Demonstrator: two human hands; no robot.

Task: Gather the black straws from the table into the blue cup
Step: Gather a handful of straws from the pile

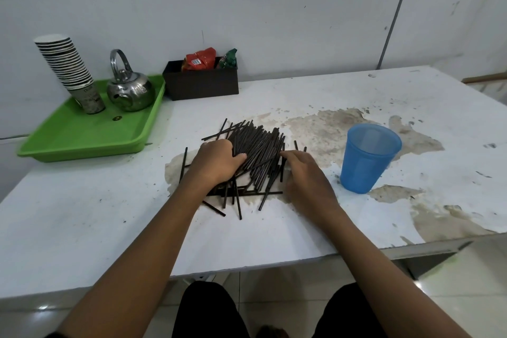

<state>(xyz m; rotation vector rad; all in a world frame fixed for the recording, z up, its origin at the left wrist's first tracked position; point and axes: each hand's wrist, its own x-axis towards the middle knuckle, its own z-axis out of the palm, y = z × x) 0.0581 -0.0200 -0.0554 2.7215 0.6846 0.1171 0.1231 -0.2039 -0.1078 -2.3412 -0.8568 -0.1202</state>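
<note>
White walls back a worn white table [274, 228] whose coating has peeled away in brownish patches. At its far left a bright green plastic tray [82, 134] carries a leaning stack of paper cups [68, 68] and a shiny steel kettle [130, 90]. Just right of the tray, against the wall, a dark rectangular box [201, 82] holds red and green snack packets [199, 60].

At mid-table lies the heap of thin black straws [258, 148], most roughly parallel, with loose ones strewn around its near edge. The left hand [216, 162] rests on the heap's left side, fingers curled over the straws and thumb pressing into them. The right hand [304, 173] lies palm-down on the heap's right edge, fingers fairly straight and touching the straws; whether it grips any cannot be told.

Well right of the heap, the translucent blue plastic cup [367, 159] stands upright with no straws inside.
</note>
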